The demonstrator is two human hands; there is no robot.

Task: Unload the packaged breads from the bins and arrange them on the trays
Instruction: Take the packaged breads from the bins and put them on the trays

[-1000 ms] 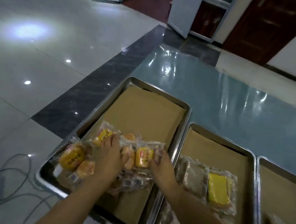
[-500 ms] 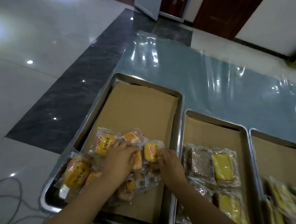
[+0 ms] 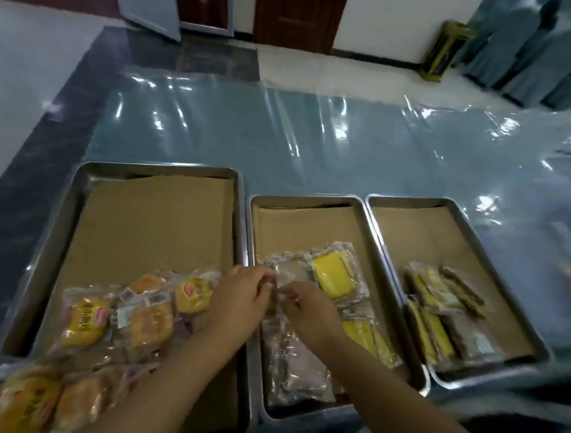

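Three metal trays lined with brown cardboard stand side by side. The left tray (image 3: pixel 81 172) holds several round orange buns in clear packets (image 3: pixel 85 321). In the middle tray (image 3: pixel 305 199) lie a brown bread packet (image 3: pixel 291 269), a yellow bread packet (image 3: pixel 332 278) and more packets nearer me (image 3: pixel 299 366). The right tray (image 3: pixel 410 201) carries several yellow and brown sliced packets (image 3: pixel 444 310). My left hand (image 3: pixel 240 300) and my right hand (image 3: pixel 309 313) meet over the middle tray's left rim. Both pinch the crinkled near edge of the brown bread packet.
The trays rest on a table under glossy blue plastic sheeting (image 3: pixel 315 135), whose edge runs down the left above a dark tiled floor. The far half of each tray shows bare cardboard (image 3: pixel 151 226). A gold bin (image 3: pixel 445 49) and grey curtains (image 3: pixel 534 47) stand far back.
Both hands left the buns in the left tray and moved right to the brown packet in the middle tray. The view swung right, so the right tray now shows fully.
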